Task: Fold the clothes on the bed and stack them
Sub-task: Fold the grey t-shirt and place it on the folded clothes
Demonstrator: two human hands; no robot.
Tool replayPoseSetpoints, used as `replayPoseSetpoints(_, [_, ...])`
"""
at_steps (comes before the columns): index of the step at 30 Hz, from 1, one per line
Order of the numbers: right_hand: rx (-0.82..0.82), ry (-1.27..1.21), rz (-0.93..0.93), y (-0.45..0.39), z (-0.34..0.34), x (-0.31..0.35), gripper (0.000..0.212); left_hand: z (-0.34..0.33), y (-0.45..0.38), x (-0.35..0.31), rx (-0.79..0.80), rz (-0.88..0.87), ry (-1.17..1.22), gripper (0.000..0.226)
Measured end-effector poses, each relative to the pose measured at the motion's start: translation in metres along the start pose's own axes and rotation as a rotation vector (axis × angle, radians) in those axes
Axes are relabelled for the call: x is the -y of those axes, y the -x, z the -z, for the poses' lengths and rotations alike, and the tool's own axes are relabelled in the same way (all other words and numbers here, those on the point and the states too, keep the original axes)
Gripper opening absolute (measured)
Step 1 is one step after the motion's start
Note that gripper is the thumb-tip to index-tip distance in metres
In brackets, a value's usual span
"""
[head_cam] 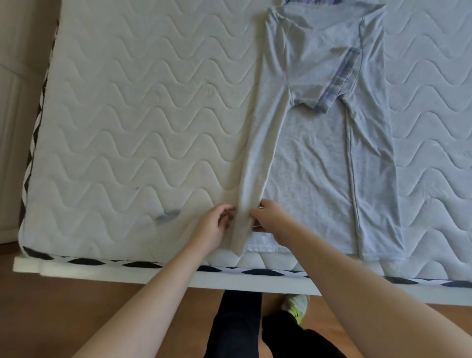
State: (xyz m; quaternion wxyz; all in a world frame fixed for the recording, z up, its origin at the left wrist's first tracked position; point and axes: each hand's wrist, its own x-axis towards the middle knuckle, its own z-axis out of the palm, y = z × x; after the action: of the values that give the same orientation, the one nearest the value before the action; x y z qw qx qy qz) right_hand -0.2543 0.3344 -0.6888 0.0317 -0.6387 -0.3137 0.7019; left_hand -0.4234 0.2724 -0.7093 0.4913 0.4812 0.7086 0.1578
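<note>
A light grey T-shirt (316,158) with plaid-trimmed sleeves lies flat on the quilted white mattress (132,122), hem toward me. Its left side is folded inward into a long narrow strip, and the left sleeve lies across the chest. The right side is folded in too. My left hand (213,227) has curled fingers at the left edge of the strip near the hem. My right hand (268,219) pinches the strip's right edge at the same height. Both hands are close together at the mattress's near edge.
A plaid garment (309,2) peeks in at the top edge beyond the shirt's collar. The white bed frame (107,270) runs along the near side, with wooden floor (63,319) below. My legs and a light shoe (296,306) stand by the bed. A small blue mark (167,216) is on the mattress.
</note>
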Motion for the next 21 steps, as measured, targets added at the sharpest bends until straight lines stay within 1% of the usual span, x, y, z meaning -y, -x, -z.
replayPoseSetpoints(2, [0.015,-0.041,0.022,0.009,0.004,-0.008,0.023,-0.012,0.016,-0.002,-0.009,0.015,0.001,0.029])
replayPoseSetpoints(3, [0.005,-0.051,0.04,0.016,0.007,-0.012,0.022,-0.019,0.026,-0.004,-0.007,0.018,0.004,0.035])
replayPoseSetpoints(6, [-0.024,-0.102,0.07,0.031,0.016,-0.024,0.019,-0.037,0.045,-0.005,0.082,0.0,0.044,0.066])
replayPoseSetpoints(8, [-0.038,-0.098,0.097,0.041,0.021,-0.032,0.017,-0.047,0.053,-0.001,0.116,-0.06,-0.098,0.092])
replayPoseSetpoints(10, [-0.069,-0.102,0.13,0.047,0.027,-0.04,0.013,-0.057,0.058,-0.002,0.086,-0.13,-0.316,0.108])
replayPoseSetpoints(11, [-0.089,-0.106,0.145,0.049,0.029,-0.042,0.011,-0.062,0.06,-0.004,0.045,-0.144,-0.388,0.109])
replayPoseSetpoints(12, [-0.102,-0.105,0.158,0.051,0.031,-0.044,0.01,-0.066,0.061,-0.007,-0.016,-0.149,-0.415,0.106])
replayPoseSetpoints(15, [-0.113,-0.073,0.187,0.054,0.038,-0.054,0.011,-0.082,0.062,-0.014,-0.186,-0.13,-0.364,0.082])
replayPoseSetpoints(18, [-0.165,-0.034,0.227,0.058,0.044,-0.061,0.007,-0.091,0.062,-0.024,-0.27,-0.013,-0.292,0.064])
replayPoseSetpoints(19, [-0.206,0.005,0.249,0.06,0.047,-0.064,0.007,-0.093,0.063,-0.026,-0.285,0.006,-0.295,0.061])
replayPoseSetpoints(21, [-0.29,0.077,0.285,0.062,0.054,-0.07,0.008,-0.098,0.065,-0.027,-0.294,-0.01,-0.344,0.059])
